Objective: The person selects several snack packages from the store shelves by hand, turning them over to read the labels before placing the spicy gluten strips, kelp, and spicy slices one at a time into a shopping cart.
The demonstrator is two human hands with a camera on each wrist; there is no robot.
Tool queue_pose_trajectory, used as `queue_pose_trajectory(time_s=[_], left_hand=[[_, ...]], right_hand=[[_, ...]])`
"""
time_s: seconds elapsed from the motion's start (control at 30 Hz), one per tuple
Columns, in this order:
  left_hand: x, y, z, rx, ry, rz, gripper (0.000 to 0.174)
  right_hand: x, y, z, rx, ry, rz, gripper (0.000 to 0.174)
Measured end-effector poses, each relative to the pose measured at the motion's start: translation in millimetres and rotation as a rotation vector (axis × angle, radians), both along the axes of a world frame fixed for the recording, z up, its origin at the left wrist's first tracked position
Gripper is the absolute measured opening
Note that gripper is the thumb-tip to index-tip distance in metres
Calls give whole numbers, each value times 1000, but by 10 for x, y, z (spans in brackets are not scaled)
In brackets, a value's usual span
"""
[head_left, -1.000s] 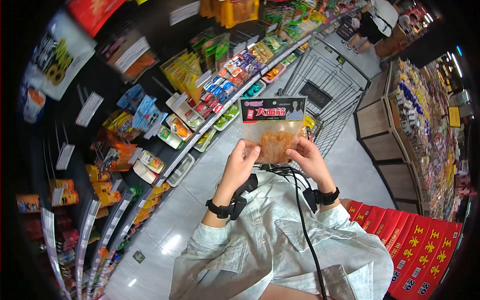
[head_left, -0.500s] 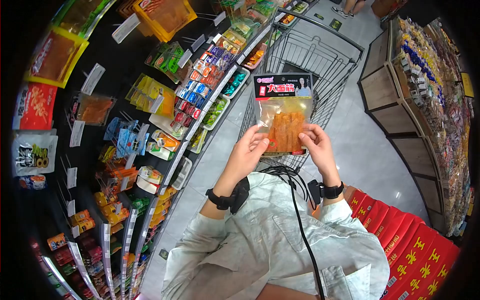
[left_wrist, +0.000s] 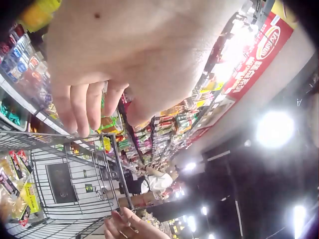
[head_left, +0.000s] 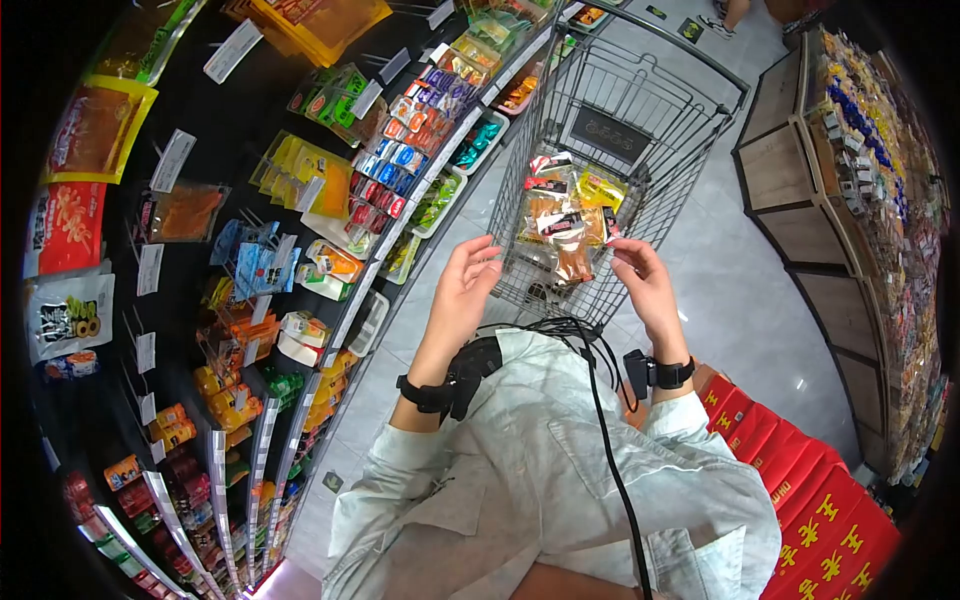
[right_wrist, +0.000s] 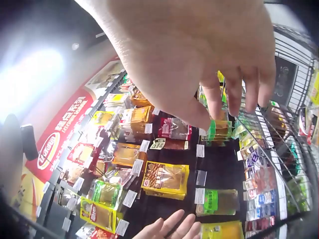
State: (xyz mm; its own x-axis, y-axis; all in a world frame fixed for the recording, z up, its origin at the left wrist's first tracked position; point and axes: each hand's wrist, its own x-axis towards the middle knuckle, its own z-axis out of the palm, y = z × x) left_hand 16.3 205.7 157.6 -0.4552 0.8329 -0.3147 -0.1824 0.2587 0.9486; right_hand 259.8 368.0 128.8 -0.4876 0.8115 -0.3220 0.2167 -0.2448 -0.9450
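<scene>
Both hands are raised over the near end of a wire shopping cart (head_left: 640, 125), apart from each other and holding nothing. The left hand (head_left: 462, 300) is at the cart's left side, its fingers relaxed; it fills the top of the left wrist view (left_wrist: 124, 59). At the right side the right hand (head_left: 648, 290) has loosely bent fingers, seen large in the right wrist view (right_wrist: 189, 55). Between and beyond the hands, several clear snack packets (head_left: 565, 225) with black-and-red labels lie in the cart, with a yellow packet (head_left: 602, 190) among them.
Shelves of hanging snack bags (head_left: 300, 185) and small packs line the left side. On the right stands a wood-panelled bin (head_left: 790, 190) heaped with wrapped goods. Red boxes (head_left: 800, 470) are stacked at the lower right. Part of another person (head_left: 728, 15) shows at the top.
The snack packet both hands held by its lower edges has left them; it now appears to lie among the packets in the cart. The hands have moved slightly apart, fingers loosened.
</scene>
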Motion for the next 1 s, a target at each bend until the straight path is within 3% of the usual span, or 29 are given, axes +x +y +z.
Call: queue_pose_trajectory(time_s=[0.2, 0.5, 0.7, 1.0], left_hand=[[-224, -291, 74, 22, -18, 60, 30], [-821, -910, -19, 72, -10, 119, 28], [-1196, -1387, -75, 87, -137, 198, 27], [-1320, -1481, -451, -60, -157, 94, 29]], right_hand=[[-378, -103, 156, -24, 29, 150, 27], [-880, -574, 347, 8, 65, 181, 24], [-1303, -909, 591, 70, 6, 266, 24], [-1612, -955, 639, 74, 19, 341, 24]])
